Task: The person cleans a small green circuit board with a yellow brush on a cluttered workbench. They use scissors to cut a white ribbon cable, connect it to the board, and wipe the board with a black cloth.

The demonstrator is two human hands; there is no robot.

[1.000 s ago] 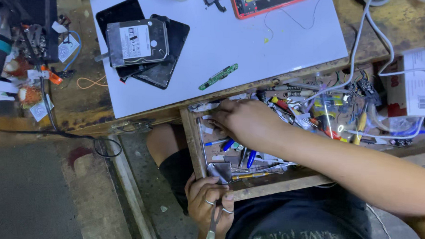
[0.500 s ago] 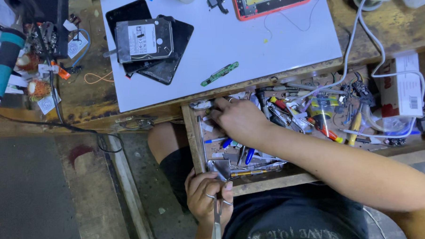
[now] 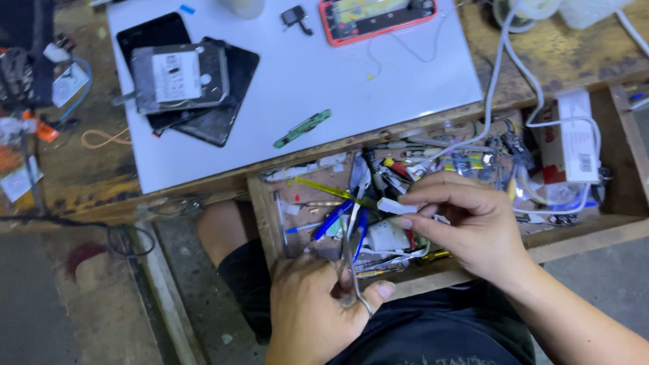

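My left hand (image 3: 309, 315) is over my lap, just in front of the open wooden drawer (image 3: 260, 216), and grips metal tweezers (image 3: 350, 266) whose tips point up toward the drawer. Held above the drawer's clutter, my right hand (image 3: 470, 227) pinches a small white flat piece (image 3: 396, 206) between thumb and fingers. The piece is just above the tweezer tips. Below it in the drawer lie blue-handled tools (image 3: 338, 217) and a yellow-handled tool (image 3: 324, 189).
A white mat (image 3: 385, 84) covers the worn workbench. It carries a hard drive (image 3: 177, 76) stacked on black tablets, a green circuit strip (image 3: 302, 128) and a red-cased phone (image 3: 377, 13). The drawer's right side holds a white box (image 3: 574, 137) and white cables (image 3: 497, 80).
My right hand has come up out of the drawer's clutter holding the small white piece. My left hand has risen with the tweezers toward it.
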